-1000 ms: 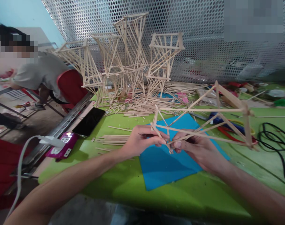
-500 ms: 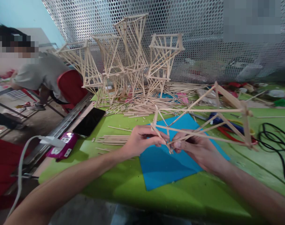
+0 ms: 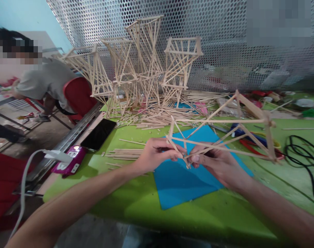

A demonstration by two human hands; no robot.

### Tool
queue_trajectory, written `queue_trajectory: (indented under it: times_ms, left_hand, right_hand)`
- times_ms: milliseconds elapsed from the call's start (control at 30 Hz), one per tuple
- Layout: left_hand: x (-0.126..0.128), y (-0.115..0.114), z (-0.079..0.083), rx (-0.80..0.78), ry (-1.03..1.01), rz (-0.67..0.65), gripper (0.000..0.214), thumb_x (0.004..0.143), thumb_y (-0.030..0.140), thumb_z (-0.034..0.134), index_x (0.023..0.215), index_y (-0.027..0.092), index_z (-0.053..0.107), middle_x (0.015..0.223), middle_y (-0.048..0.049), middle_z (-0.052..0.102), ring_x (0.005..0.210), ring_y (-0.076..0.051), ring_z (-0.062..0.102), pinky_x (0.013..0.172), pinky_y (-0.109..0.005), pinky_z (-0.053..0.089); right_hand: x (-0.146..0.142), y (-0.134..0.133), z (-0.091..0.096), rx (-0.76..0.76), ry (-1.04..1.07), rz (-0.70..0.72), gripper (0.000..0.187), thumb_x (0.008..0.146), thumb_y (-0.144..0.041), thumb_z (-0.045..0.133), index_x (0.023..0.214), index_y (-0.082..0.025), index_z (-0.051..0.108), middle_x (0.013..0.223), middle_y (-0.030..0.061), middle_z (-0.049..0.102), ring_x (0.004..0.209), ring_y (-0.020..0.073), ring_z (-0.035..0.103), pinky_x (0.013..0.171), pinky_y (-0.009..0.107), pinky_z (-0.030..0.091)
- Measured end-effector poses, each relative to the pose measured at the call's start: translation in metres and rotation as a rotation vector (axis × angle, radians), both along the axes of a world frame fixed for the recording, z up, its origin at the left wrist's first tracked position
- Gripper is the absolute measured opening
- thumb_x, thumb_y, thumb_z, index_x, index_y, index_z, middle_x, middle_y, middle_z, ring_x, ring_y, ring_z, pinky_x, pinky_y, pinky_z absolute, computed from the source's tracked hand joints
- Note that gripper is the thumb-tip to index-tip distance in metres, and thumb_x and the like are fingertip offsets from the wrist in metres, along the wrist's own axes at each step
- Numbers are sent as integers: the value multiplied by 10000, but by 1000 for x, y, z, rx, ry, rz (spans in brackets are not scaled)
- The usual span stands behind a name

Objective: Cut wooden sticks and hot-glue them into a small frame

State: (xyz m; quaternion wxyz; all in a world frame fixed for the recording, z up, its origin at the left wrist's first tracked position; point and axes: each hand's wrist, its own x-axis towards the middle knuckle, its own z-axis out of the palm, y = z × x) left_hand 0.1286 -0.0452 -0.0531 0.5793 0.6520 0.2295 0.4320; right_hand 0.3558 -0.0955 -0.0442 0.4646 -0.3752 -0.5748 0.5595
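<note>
Over a blue sheet (image 3: 182,187) I hold a wooden stick frame (image 3: 224,121) in both hands. It is built of thin sticks joined at the corners, its larger end out to the right. My left hand (image 3: 158,155) pinches a stick at the frame's near left corner. Close beside it, my right hand (image 3: 219,163) closes its thumb and fingers on the sticks meeting at that same corner. The fingertips nearly touch, and the exact joint between them is partly hidden. Several loose sticks (image 3: 124,154) lie side by side to the left of my left hand.
Tall stick structures (image 3: 146,51) stand at the back before a perforated metal panel (image 3: 224,20), with a heap of sticks (image 3: 162,115) below. A black phone (image 3: 98,134) and purple power strip (image 3: 70,160) lie left; a black cable (image 3: 299,155) lies right. A person (image 3: 48,79) sits far left.
The far right end of the stick frame has shifted very slightly. Both hands keep the same grip and place.
</note>
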Motion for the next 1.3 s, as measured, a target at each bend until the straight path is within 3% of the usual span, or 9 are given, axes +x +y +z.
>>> queue_trajectory:
  times_ms: [233,533,900,1300]
  left_hand:
    - [0,9,-4,7,58,19,260,829,400,822,890,148,829,897,-77,802,617,-113,685,611,-226,596]
    - [0,20,-4,-5,147,41,471,823,451,818,1175,143,769,825,-54,766,713,-144,705,695,-246,590]
    - [1,27,-16,13,158,56,436,852,488,782,1090,123,779,845,-73,758,756,-160,699,753,-274,584]
    - [5,27,-20,-6,178,123,429,831,491,798,1062,130,790,802,-57,759,697,-148,690,701,-255,574]
  right_hand:
    - [4,14,-8,5,-18,-29,66,836,-284,832,818,-227,802,783,21,738,710,159,665,650,297,524]
    - [11,31,-13,28,-55,-80,128,820,-336,844,813,-217,796,804,25,749,725,159,660,685,309,516]
    - [9,39,-20,21,-85,-161,226,761,-395,875,824,-191,799,778,46,750,698,163,653,676,320,533]
    - [8,41,-23,37,-82,-169,215,765,-389,870,826,-192,809,783,49,757,683,158,648,661,312,528]
